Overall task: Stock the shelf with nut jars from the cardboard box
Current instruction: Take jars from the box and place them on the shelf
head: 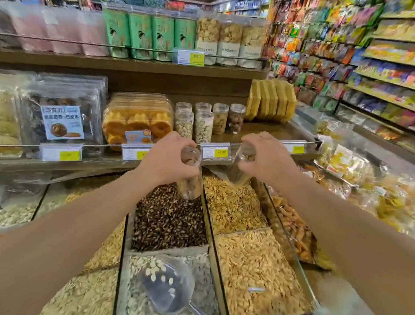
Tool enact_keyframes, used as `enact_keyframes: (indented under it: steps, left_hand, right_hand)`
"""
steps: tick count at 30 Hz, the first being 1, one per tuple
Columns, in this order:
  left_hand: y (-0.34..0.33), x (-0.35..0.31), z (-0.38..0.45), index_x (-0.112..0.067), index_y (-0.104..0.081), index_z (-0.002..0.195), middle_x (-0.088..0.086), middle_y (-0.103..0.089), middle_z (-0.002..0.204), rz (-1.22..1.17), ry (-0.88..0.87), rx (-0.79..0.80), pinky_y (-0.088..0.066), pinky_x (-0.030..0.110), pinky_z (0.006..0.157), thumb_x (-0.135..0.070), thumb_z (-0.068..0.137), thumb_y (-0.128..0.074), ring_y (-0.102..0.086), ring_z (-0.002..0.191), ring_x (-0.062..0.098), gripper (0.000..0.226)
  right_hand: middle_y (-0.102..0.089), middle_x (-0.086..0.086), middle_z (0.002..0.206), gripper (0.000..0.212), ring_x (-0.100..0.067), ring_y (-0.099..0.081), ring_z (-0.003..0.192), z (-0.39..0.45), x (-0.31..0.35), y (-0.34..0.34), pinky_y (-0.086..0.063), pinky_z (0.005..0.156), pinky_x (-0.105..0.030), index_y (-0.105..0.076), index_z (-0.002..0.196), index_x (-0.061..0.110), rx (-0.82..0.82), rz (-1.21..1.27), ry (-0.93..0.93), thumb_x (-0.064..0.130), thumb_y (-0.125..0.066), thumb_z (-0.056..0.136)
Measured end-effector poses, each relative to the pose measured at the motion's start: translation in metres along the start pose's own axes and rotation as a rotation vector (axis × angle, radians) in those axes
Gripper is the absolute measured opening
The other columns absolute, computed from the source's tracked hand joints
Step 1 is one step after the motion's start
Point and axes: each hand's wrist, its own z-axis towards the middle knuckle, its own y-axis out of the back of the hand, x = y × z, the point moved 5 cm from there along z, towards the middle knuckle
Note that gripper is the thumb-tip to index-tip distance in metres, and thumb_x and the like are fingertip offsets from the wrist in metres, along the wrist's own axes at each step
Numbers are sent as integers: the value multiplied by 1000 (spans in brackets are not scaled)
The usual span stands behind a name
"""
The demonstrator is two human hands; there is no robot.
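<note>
From the head camera, both arms reach forward over open bulk bins toward the middle shelf (265, 133). The left hand (169, 158) curls its fingers round a clear nut jar (192, 178), gripping it near the lid end; the jar hangs below and to the right of the palm, tilted, its lower part over the bin of dark striped seeds (169, 219). The right hand (267, 157) grips a second clear jar (242, 163) the same way, fingers wrapped round its upper part, with the jar lying to the left of and under the palm, tilted, above the bin of pale yellow seeds (232, 204). The two held jars are near each other but apart, both just in front of the shelf's rail and its price tag (214, 151).

On the shelf behind the hands stands a small group of jars (205, 122) already placed, upright, in two short rows, between stacked tubs of orange biscuits (137, 119) on the left and a leaning stack of yellow packets (271, 100) on the right. Shelf space to the right of the standing jars is bare wood. A clear plastic scoop (166, 288) lies in the nearest bin of white seeds. The cardboard box does not show.
</note>
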Motion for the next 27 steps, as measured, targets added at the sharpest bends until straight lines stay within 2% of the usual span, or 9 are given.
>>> enact_keyframes:
  steps: [3, 12, 15, 17, 19, 22, 25, 27]
  left_hand:
    - [-13, -4, 40, -26, -57, 127, -5, -41, 108, 23, 45, -9, -39, 30, 83, -43, 72, -73, -45, 102, 14, 60]
    - [-54, -3, 126, -25, -56, 130, -3, -46, 109, 32, 143, 17, -38, 29, 82, -40, 72, -74, -49, 104, 17, 63]
    - [-62, 6, 147, -25, -56, 132, 0, -52, 118, 50, 158, 37, -41, 30, 87, -41, 71, -72, -51, 110, 18, 65]
    - [-64, 14, 160, -27, -55, 133, -3, -52, 117, 52, 170, 39, -43, 31, 90, -44, 70, -71, -51, 111, 17, 67]
    - [-68, 23, 170, -29, -53, 134, -6, -49, 115, 40, 190, 54, -41, 29, 89, -46, 70, -71, -48, 111, 15, 68]
    - [-75, 37, 181, -32, -54, 132, -9, -48, 117, 13, 200, 85, -39, 27, 89, -46, 69, -71, -47, 112, 11, 67]
    - [-80, 48, 189, -34, -56, 130, -10, -50, 110, -12, 189, 113, -39, 25, 81, -47, 67, -73, -49, 105, 10, 66]
    - [-81, 52, 195, -34, -56, 130, -8, -50, 110, -6, 177, 141, -37, 24, 79, -46, 68, -73, -48, 102, 10, 66]
  right_hand:
    - [-52, -4, 123, 62, -23, -56, 107, 47, -27, -3, -48, 91, -38, -51, 135, 22, -11, 42, 32, 35, -67, 76]
    - [-55, -3, 120, 58, -21, -53, 110, 172, -84, -30, -42, 87, -30, -54, 131, 21, 10, 77, 148, 37, -69, 78]
    - [-53, 0, 109, 53, -16, -51, 101, 206, -87, -43, -38, 81, -27, -55, 129, 20, 36, 67, 176, 34, -69, 80]
    - [-56, -2, 110, 53, -20, -54, 104, 227, -87, -54, -42, 83, -31, -56, 128, 19, 40, 54, 190, 35, -68, 79]
    - [-58, -7, 121, 57, -27, -55, 111, 246, -89, -71, -47, 88, -36, -54, 130, 20, 82, 41, 179, 36, -67, 78]
    - [-57, -8, 119, 56, -28, -56, 106, 269, -89, -98, -47, 85, -37, -54, 131, 23, 160, 73, 144, 34, -68, 77]
    - [-55, -10, 126, 63, -30, -53, 114, 287, -88, -118, -45, 90, -38, -48, 138, 22, 201, 80, 132, 33, -68, 79]
    - [-55, -10, 124, 63, -29, -54, 113, 296, -88, -126, -47, 90, -38, -49, 136, 17, 203, 91, 123, 34, -69, 79]
